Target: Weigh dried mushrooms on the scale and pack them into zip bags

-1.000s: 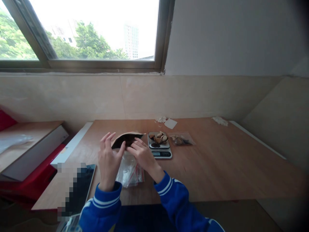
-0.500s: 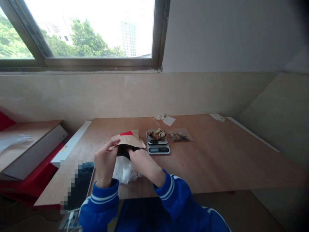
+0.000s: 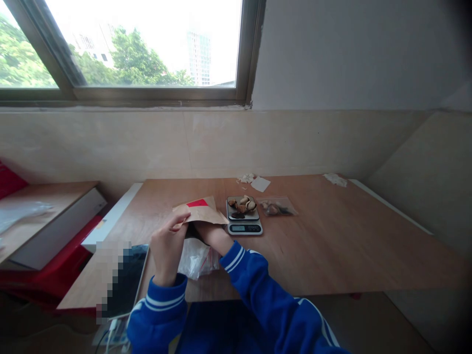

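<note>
A brown paper bag (image 3: 206, 215) with a red patch lies tilted above the table, its dark mouth facing me. My left hand (image 3: 170, 246) pinches the bag's upper left edge. Into the mouth reaches my right hand (image 3: 216, 237), its fingers hidden inside, so whether they grip anything does not show. Below the bag sit clear plastic bags (image 3: 197, 260) with red lines. Just right of it stands a digital kitchen scale (image 3: 245, 228) bearing several dried brown and pale pieces (image 3: 245, 203), perhaps mushrooms, and a dark flat piece (image 3: 238, 215).
Beside the scale lies a clear bag of similar pieces (image 3: 276, 206). White scraps (image 3: 246, 178) and a white card (image 3: 260, 184) are at the back edge, more scraps (image 3: 335, 180) at the far right. A dark flat panel (image 3: 129, 275), partly blurred out, is at the left front.
My right hand has pushed deeper into the paper bag, out of sight past the knuckles. My left hand keeps its hold on the edge. The view has shifted slightly.
</note>
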